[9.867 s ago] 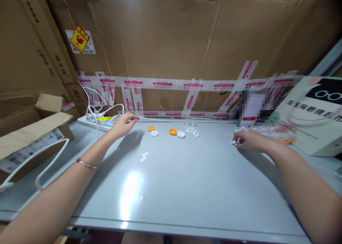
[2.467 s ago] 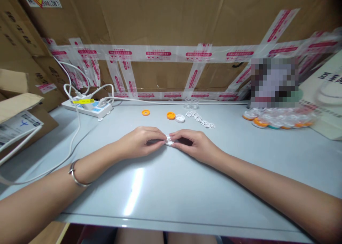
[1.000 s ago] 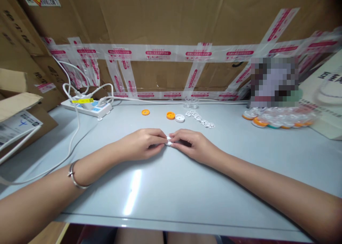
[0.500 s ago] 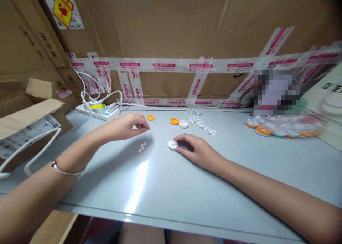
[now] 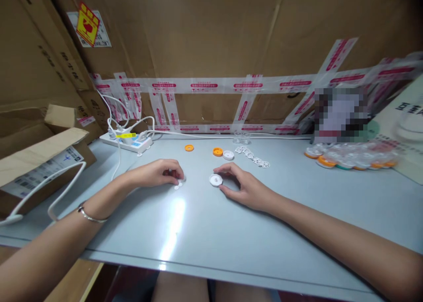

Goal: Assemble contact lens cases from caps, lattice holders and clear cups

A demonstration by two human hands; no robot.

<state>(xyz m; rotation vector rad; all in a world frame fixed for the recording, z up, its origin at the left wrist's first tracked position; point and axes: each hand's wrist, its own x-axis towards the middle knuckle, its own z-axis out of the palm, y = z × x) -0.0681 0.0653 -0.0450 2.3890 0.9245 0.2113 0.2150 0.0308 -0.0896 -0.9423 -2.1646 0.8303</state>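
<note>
On the grey table, a white round lid-like disc [image 5: 216, 180] with a raised rim lies flat, a small fitting at its middle. My right hand [image 5: 243, 186] curves around its right side, thumb and index finger at the rim. To the left, my left hand [image 5: 167, 173] reaches down with fingertips pinched together on one of several small white discs [image 5: 176, 188]. Its fingers partly cover these pieces. Farther back lie an orange ring [image 5: 189, 147], an orange round cap [image 5: 217, 151] and a white round cap [image 5: 228, 154].
A row of white lattice-like pieces [image 5: 253, 157] lies behind my right hand, near clear cups [image 5: 241, 138]. Finished-looking orange, white and green capped pieces [image 5: 350, 158] cluster at right. A power strip [image 5: 127, 142] with cables and an open carton [image 5: 42, 165] stand left; taped cardboard [image 5: 198, 37] walls the back.
My left hand has come down and toward me, onto the small white discs. My right hand's fingers have loosened a little around the white round disc. The view has shifted slightly.
</note>
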